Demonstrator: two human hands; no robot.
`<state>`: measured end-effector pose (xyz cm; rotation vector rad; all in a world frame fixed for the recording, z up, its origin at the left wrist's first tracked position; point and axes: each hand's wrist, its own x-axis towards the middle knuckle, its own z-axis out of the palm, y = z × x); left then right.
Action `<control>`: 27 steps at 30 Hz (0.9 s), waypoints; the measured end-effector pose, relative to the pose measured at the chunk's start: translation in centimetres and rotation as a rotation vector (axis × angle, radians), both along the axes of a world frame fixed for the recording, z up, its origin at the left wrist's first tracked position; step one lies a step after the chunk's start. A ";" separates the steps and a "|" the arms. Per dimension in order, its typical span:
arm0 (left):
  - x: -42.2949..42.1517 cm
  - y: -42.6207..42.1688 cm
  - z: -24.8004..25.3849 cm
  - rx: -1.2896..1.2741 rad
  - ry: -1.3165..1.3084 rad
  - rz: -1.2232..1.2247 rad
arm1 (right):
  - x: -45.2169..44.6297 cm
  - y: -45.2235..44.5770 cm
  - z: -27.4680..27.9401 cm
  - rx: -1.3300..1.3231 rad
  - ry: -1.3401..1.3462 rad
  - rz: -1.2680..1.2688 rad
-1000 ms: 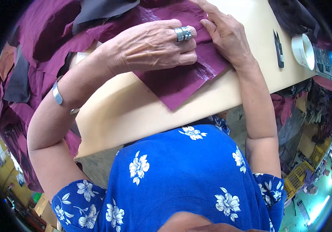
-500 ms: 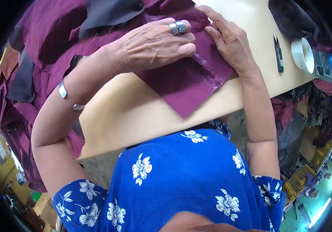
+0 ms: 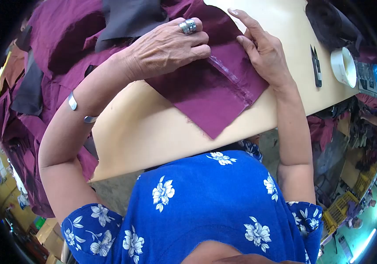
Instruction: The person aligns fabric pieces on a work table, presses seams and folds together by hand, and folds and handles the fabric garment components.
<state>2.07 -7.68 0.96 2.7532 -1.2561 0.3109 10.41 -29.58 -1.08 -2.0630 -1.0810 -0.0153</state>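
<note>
Wears, nearest, a blue top (image 3: 197,198) printed with white flowers, and a silver cuff (image 3: 72,101) round the left forearm. Reaches forward with both arms over a pale table (image 3: 127,127). Has a maroon panel (image 3: 223,97) lying on it, with one corner pointing back towards the body, close to the front edge. Shows loose threads beside that corner and, across the cloth, a whitish smeared strip (image 3: 230,77). Holds the left hand (image 3: 171,46) palm down over the panel, with fingers curled in and a broad silver ring (image 3: 188,26) on one of them; cannot tell of any pinch on the cloth, with the tips hidden underneath. Lays the right hand (image 3: 265,50) along the panel's right edge, with index finger stretched forward and thumb parted from it by a moderate gap. Has, farther right, a slim black pointed tool (image 3: 316,68) on bare table and, just beyond, a white round dish (image 3: 343,68). Shows dark cloth (image 3: 335,28) bunched behind these. Has, to the far left, a crumpled maroon heap (image 3: 65,39) with a dark grey piece (image 3: 131,20) on top
</note>
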 end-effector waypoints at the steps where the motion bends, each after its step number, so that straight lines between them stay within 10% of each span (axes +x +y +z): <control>1: -0.1 0.1 0.2 -0.018 0.030 -0.002 | 0.0 0.0 0.0 0.001 0.010 -0.001; 8: -0.5 0.5 1.6 0.265 -0.004 0.026 | -0.2 0.2 0.3 -0.003 0.043 0.006; 27: -0.7 1.5 0.7 0.035 0.081 0.086 | -0.4 -0.1 0.3 0.002 0.094 -0.002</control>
